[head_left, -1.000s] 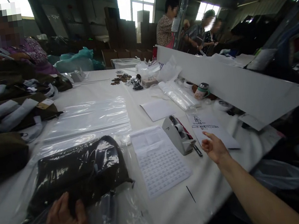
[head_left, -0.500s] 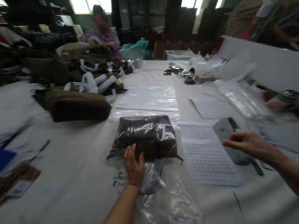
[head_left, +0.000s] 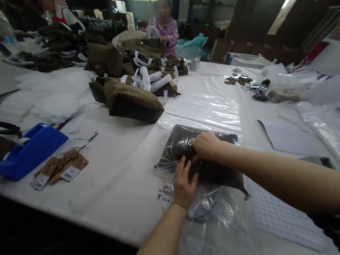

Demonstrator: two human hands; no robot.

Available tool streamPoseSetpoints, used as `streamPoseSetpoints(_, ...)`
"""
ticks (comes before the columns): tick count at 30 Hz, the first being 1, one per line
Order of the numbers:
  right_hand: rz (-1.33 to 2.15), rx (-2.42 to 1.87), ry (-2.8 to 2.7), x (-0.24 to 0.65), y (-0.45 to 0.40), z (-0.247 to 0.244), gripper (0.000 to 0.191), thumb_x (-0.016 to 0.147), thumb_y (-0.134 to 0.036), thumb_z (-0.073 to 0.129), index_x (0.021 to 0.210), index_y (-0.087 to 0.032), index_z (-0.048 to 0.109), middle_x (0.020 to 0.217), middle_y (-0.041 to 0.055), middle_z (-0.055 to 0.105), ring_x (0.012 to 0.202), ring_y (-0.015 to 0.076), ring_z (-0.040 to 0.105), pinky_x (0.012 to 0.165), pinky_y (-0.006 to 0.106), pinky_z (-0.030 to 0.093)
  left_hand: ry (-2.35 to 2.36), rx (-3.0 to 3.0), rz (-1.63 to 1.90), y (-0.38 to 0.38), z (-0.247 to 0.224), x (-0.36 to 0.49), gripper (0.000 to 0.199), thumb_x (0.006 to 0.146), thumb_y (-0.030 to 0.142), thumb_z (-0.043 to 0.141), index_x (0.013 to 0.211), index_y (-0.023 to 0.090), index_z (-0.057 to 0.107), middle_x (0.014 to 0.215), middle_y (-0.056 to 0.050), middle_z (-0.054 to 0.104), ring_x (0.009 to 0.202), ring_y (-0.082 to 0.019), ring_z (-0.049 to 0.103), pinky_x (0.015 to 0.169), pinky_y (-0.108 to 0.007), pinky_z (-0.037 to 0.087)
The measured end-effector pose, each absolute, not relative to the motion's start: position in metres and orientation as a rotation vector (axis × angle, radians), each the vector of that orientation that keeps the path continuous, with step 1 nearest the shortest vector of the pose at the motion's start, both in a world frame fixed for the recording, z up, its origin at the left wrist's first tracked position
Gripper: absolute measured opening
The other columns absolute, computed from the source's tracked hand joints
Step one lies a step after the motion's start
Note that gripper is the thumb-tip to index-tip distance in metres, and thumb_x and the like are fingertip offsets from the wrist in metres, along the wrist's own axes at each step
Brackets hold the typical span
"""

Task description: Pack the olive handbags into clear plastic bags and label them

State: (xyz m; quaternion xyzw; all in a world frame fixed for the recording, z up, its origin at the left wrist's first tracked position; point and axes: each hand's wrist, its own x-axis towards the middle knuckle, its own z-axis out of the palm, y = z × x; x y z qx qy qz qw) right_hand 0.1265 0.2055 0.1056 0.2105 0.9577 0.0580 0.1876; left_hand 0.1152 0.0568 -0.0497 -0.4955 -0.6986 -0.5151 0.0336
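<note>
Left hand (head_left: 184, 182): flat on the near end of the dark bagged item, fingers together and pointing away from me, palm down on the plastic. I see no pinch, only a press.
Right hand (head_left: 204, 146): comes in from the right across the sheet, and rests on top of the same item, just beyond my left hand. Fingers curled downward, tips on the film; I cannot tell whether they nip the plastic or only press it.
Dark bagged item (head_left: 188, 146): a dark folded piece inside a clear plastic bag (head_left: 212, 227), lying on the white table (head_left: 125, 171) in front of me, near the front edge. The loose open end of the bag trails toward me, crumpled and shiny.
Printed sheet (head_left: 277, 218): white, with fine rows of print, just right of the bag, partly under my right forearm.
Clear film stack (head_left: 208, 105): flat, beyond the bagged item, touching or nearly so.
Olive bags (head_left: 131, 99): a heap further back, with white paper rolls among them.
Blue tape dispenser (head_left: 24, 152): far left, well apart from my hands, with brown hang tags (head_left: 58, 168) just beside it.
Written marks (head_left: 164, 195): dark handwriting on the table just left of my left wrist, unreadable.
Others: a person (head_left: 165, 22) at work at the far end of the table.
</note>
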Motion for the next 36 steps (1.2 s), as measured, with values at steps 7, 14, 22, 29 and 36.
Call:
streamPoseSetpoints(7,0.443,0.661,3.074,0.268,0.259,0.127,0.044,0.082,-0.023,0.058,0.124,-0.015,0.049,0.118,0.0159,0.056,0.112,0.0315,0.050,0.088,0.045,0.045,-2.134,-1.705,-1.337,0.069,-0.050,0.110,0.032,0.089,0.021,0.045,0.118,0.013,0.057,0.138,-0.017,0.043,0.129,-0.027,0.038,0.105,-0.051,0.036)
streamPoseSetpoints(14,0.415,-0.037,3.393,0.419,0.164,0.009,0.059,0.084,-0.006,0.049,0.130,-0.043,0.041,0.128,-0.0055,0.053,0.128,0.0173,0.036,0.111,0.041,0.024,-1.966,-1.808,-1.342,0.006,-0.012,0.104,0.045,0.086,0.009,0.041,0.130,0.020,0.045,0.141,-0.011,0.040,0.132,-0.025,0.033,0.106,-0.048,0.035)
streamPoseSetpoints(22,-0.804,0.107,3.166,0.392,0.161,0.010,0.035,0.094,-0.028,0.033,0.114,-0.020,0.060,0.117,0.0065,0.062,0.115,0.0197,0.052,0.104,0.044,0.037,-2.049,-2.434,-0.840,-0.092,-0.037,0.161,0.057,0.079,0.016,0.047,0.135,0.012,0.039,0.132,-0.013,0.051,0.126,-0.026,0.043,0.105,-0.046,0.038)
streamPoseSetpoints(29,-1.444,0.872,2.643,0.365,0.110,0.067,0.047,0.092,-0.050,0.033,0.081,-0.019,0.065,0.081,0.0064,0.069,0.077,0.0209,0.065,0.076,0.035,0.050,-2.981,-1.482,-1.760,-0.091,-0.001,0.142,0.032,0.091,0.038,0.035,0.087,0.019,0.061,0.069,0.000,0.068,0.067,-0.015,0.065,0.066,-0.026,0.052)
streamPoseSetpoints(36,-1.828,1.172,2.064,0.352,0.054,0.052,0.052,0.083,-0.065,0.036,0.066,-0.018,0.052,0.062,0.0059,0.064,0.057,0.0203,0.062,0.057,0.031,0.048,-3.274,-1.187,-1.562,-0.111,-0.005,0.130,0.036,0.087,0.044,0.037,0.072,0.018,0.058,0.043,0.003,0.055,0.045,-0.017,0.056,0.049,-0.026,0.041)
